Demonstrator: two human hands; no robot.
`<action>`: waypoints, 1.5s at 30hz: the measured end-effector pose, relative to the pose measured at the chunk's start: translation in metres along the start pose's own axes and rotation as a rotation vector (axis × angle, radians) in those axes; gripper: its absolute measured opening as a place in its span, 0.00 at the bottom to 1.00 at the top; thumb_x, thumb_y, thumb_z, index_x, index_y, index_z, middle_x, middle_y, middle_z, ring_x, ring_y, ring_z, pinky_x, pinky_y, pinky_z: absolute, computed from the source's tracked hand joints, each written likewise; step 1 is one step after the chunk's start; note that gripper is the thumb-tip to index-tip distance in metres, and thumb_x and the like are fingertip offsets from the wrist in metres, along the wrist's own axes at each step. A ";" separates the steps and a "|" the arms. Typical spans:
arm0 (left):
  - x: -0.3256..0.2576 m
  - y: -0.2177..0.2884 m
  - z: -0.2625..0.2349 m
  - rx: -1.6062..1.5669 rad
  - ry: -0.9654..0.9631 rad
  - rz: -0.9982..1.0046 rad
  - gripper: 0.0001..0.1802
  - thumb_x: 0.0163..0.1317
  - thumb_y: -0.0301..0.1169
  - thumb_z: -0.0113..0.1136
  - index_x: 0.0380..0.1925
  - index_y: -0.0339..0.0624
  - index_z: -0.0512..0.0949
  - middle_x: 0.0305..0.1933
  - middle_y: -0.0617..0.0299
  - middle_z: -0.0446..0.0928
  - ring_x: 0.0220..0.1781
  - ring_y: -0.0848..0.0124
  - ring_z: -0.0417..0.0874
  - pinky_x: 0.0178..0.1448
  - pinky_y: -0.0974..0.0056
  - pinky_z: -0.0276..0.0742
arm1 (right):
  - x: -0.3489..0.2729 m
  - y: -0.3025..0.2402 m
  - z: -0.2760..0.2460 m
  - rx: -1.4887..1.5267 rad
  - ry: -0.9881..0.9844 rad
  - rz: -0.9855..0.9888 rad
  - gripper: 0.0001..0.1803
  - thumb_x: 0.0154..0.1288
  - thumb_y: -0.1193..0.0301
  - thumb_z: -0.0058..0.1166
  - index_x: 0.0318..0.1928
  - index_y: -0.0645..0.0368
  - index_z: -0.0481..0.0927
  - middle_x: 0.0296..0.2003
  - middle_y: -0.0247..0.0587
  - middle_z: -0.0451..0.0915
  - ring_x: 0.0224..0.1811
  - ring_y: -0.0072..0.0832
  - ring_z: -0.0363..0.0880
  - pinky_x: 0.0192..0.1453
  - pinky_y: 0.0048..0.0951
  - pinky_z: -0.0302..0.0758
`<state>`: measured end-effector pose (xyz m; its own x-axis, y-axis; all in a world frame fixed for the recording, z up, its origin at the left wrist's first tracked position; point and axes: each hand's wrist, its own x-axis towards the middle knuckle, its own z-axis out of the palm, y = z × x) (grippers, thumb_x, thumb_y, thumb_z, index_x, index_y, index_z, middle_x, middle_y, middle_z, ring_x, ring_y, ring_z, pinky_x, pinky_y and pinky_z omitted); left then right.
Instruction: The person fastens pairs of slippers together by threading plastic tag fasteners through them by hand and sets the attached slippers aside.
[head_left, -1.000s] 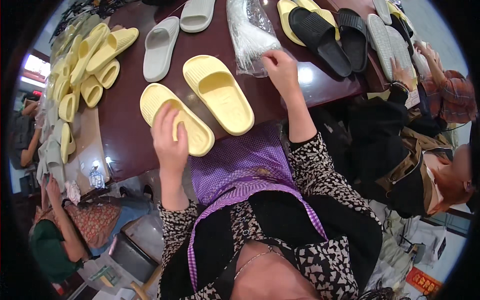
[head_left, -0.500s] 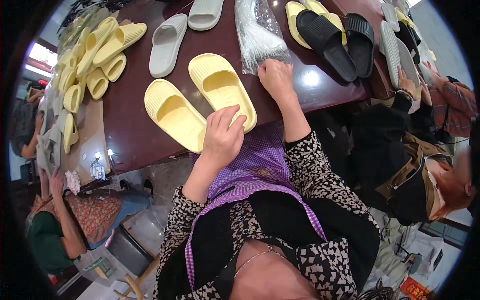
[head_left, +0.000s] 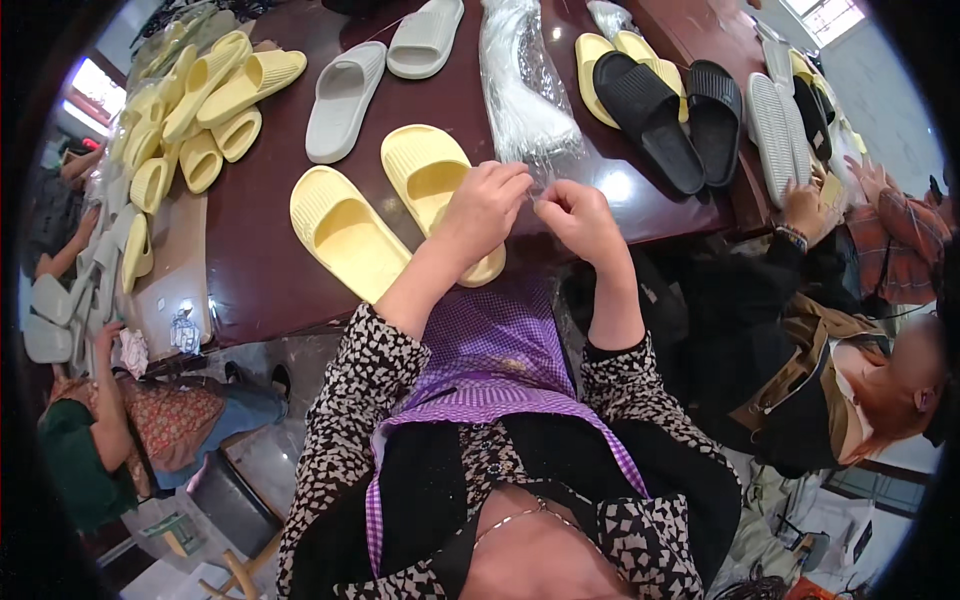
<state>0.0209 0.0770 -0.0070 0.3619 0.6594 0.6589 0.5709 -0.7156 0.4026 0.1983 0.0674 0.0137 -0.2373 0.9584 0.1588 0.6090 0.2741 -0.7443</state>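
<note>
A bundle of clear plastic bags [head_left: 527, 105] lies on the dark red table in front of me. My right hand [head_left: 585, 225] pinches a wisp of the clear plastic at the bundle's near end. Close beside it, my left hand [head_left: 485, 210] has its fingertips pressed together at the same plastic. A pale yellow slipper [head_left: 425, 160] is partly covered by my left hand and wrist. Its mate, another yellow slipper [head_left: 340, 235], lies to the left, toe end away from me, with its heel close to my left forearm.
Two grey slippers [head_left: 345, 105] lie farther back. Black slippers [head_left: 650, 120] rest partly over yellow ones at the right. Yellow slippers [head_left: 215, 85] are heaped at the left. A co-worker's hand [head_left: 805, 210] touches a grey slipper [head_left: 770, 140] at the right; another person works at the left.
My left hand has left the yellow slippers and moved up and right to the plastic. My right hand has drawn slightly toward me, pinching plastic. The view has shifted a little.
</note>
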 end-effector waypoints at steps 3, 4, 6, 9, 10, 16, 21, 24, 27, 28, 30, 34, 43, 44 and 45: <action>0.002 -0.006 0.005 -0.059 -0.002 -0.013 0.12 0.51 0.21 0.60 0.38 0.36 0.78 0.41 0.55 0.79 0.45 0.58 0.79 0.50 0.59 0.74 | 0.004 0.004 -0.011 0.238 -0.157 0.123 0.10 0.62 0.70 0.51 0.34 0.65 0.80 0.26 0.43 0.82 0.27 0.29 0.80 0.34 0.30 0.74; 0.000 -0.008 0.005 -0.090 -0.007 -0.050 0.11 0.52 0.21 0.60 0.37 0.36 0.78 0.39 0.55 0.80 0.43 0.58 0.80 0.48 0.59 0.75 | 0.009 0.004 -0.015 0.347 -0.201 0.092 0.10 0.63 0.70 0.50 0.33 0.64 0.81 0.26 0.41 0.81 0.28 0.26 0.79 0.34 0.29 0.74; -0.002 -0.011 0.006 -0.119 -0.012 -0.082 0.10 0.52 0.21 0.60 0.36 0.36 0.78 0.37 0.54 0.80 0.41 0.58 0.81 0.47 0.60 0.76 | 0.021 0.005 -0.021 0.563 -0.288 0.030 0.10 0.65 0.71 0.49 0.32 0.63 0.81 0.25 0.39 0.81 0.28 0.21 0.78 0.34 0.26 0.74; -0.006 -0.013 0.006 -0.231 0.062 -0.200 0.06 0.54 0.21 0.60 0.34 0.35 0.79 0.34 0.54 0.81 0.37 0.60 0.82 0.44 0.62 0.78 | 0.060 0.016 -0.009 0.167 0.087 -0.122 0.09 0.66 0.72 0.47 0.40 0.59 0.81 0.36 0.39 0.83 0.40 0.27 0.80 0.44 0.30 0.74; -0.007 -0.012 0.005 -0.228 0.061 -0.196 0.06 0.54 0.21 0.60 0.34 0.35 0.79 0.34 0.54 0.81 0.37 0.60 0.82 0.44 0.62 0.78 | 0.071 0.024 0.000 0.170 0.090 -0.124 0.09 0.66 0.72 0.47 0.40 0.59 0.81 0.36 0.39 0.83 0.40 0.27 0.80 0.44 0.30 0.74; -0.019 0.012 -0.007 -0.353 0.051 -0.327 0.03 0.57 0.21 0.59 0.32 0.34 0.79 0.34 0.55 0.81 0.37 0.67 0.83 0.42 0.66 0.77 | 0.119 0.060 0.043 -0.693 0.090 -0.279 0.19 0.64 0.71 0.41 0.55 0.55 0.72 0.60 0.40 0.71 0.64 0.43 0.65 0.64 0.50 0.59; -0.045 0.061 -0.044 -0.546 -0.010 -0.508 0.03 0.57 0.19 0.58 0.32 0.33 0.79 0.32 0.56 0.81 0.36 0.69 0.83 0.41 0.69 0.77 | 0.139 0.063 0.051 -0.763 0.080 -0.233 0.21 0.63 0.72 0.40 0.57 0.56 0.70 0.62 0.41 0.69 0.67 0.44 0.62 0.68 0.51 0.56; -0.061 0.078 -0.068 -0.617 -0.009 -0.447 0.03 0.58 0.19 0.59 0.32 0.32 0.79 0.33 0.56 0.81 0.36 0.69 0.83 0.40 0.70 0.77 | 0.148 0.067 0.050 -0.771 0.083 -0.225 0.21 0.63 0.72 0.40 0.58 0.56 0.70 0.62 0.41 0.68 0.68 0.44 0.61 0.68 0.51 0.56; -0.070 0.086 -0.106 -0.830 0.145 -0.522 0.02 0.57 0.18 0.60 0.31 0.32 0.78 0.32 0.55 0.80 0.35 0.70 0.81 0.40 0.68 0.77 | 0.150 0.072 0.051 -0.796 0.090 -0.225 0.22 0.64 0.72 0.39 0.59 0.55 0.70 0.63 0.40 0.68 0.67 0.43 0.62 0.67 0.50 0.58; -0.073 0.086 -0.120 -0.915 0.211 -0.524 0.01 0.58 0.18 0.60 0.30 0.32 0.77 0.32 0.53 0.80 0.36 0.69 0.81 0.40 0.68 0.77 | 0.151 0.073 0.051 -0.820 0.104 -0.232 0.22 0.64 0.71 0.38 0.59 0.54 0.70 0.63 0.39 0.68 0.67 0.43 0.63 0.66 0.49 0.59; -0.081 0.082 -0.141 -0.946 0.328 -0.362 0.02 0.59 0.18 0.58 0.33 0.32 0.77 0.32 0.51 0.80 0.36 0.67 0.81 0.40 0.67 0.78 | 0.151 0.077 0.051 -0.842 0.111 -0.237 0.22 0.65 0.71 0.38 0.60 0.53 0.70 0.63 0.38 0.69 0.67 0.42 0.63 0.65 0.48 0.60; -0.082 0.080 -0.170 -0.930 0.508 -0.239 0.04 0.61 0.19 0.57 0.36 0.31 0.76 0.33 0.51 0.80 0.36 0.67 0.81 0.42 0.67 0.78 | 0.147 0.067 0.050 -0.801 0.159 -0.268 0.20 0.64 0.71 0.42 0.57 0.54 0.73 0.61 0.38 0.71 0.65 0.41 0.65 0.65 0.47 0.59; -0.072 0.073 -0.154 -0.789 0.672 -0.605 0.05 0.64 0.22 0.55 0.38 0.31 0.75 0.35 0.55 0.80 0.36 0.72 0.80 0.44 0.70 0.77 | 0.021 -0.100 0.020 0.412 -0.256 -0.564 0.10 0.59 0.78 0.58 0.43 0.64 0.81 0.33 0.39 0.83 0.33 0.19 0.80 0.38 0.22 0.75; -0.068 0.074 -0.151 -0.756 0.666 -0.614 0.05 0.65 0.23 0.54 0.38 0.31 0.75 0.35 0.54 0.80 0.35 0.72 0.79 0.44 0.69 0.76 | 0.003 -0.111 0.026 0.478 -0.346 -0.476 0.10 0.58 0.78 0.59 0.42 0.65 0.81 0.33 0.36 0.82 0.33 0.17 0.79 0.38 0.21 0.75; -0.064 0.075 -0.149 -0.716 0.661 -0.621 0.05 0.65 0.23 0.54 0.38 0.31 0.75 0.35 0.54 0.79 0.35 0.72 0.78 0.43 0.68 0.75 | -0.009 -0.119 0.029 0.545 -0.437 -0.390 0.09 0.58 0.79 0.59 0.41 0.65 0.81 0.32 0.34 0.82 0.33 0.16 0.78 0.38 0.20 0.75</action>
<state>-0.0692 -0.0529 0.0756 -0.4116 0.8455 0.3402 -0.1102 -0.4167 0.9023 0.1055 0.0238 0.0822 -0.7010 0.6522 0.2886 -0.0079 0.3976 -0.9175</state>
